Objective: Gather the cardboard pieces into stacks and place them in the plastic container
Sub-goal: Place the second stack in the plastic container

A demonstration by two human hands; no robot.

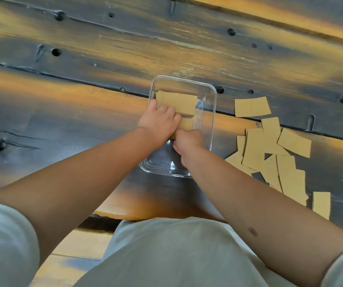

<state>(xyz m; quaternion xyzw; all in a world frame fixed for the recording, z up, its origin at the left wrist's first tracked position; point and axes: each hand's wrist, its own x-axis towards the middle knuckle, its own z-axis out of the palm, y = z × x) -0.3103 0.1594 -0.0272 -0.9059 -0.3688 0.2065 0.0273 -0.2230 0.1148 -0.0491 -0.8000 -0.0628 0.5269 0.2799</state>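
A clear plastic container (213, 112) stands in the middle of the dark wooden table. Inside its far end lies a stack of tan cardboard pieces (178, 101). A second, smaller stack (186, 124) sits just nearer, between my two hands. My left hand (159, 121) reaches into the container with its fingers curled over the edge of that stack. My right hand (188, 142) is inside the container too, fingers curled at the stack's near end. Loose cardboard pieces (270, 150) lie scattered to the right of the container.
One larger cardboard piece (251, 106) lies apart at the upper right of the pile, and a single piece (321, 204) lies near the table's front edge. The table (83, 59) has knots, holes and plank seams. My pale shirt fills the bottom.
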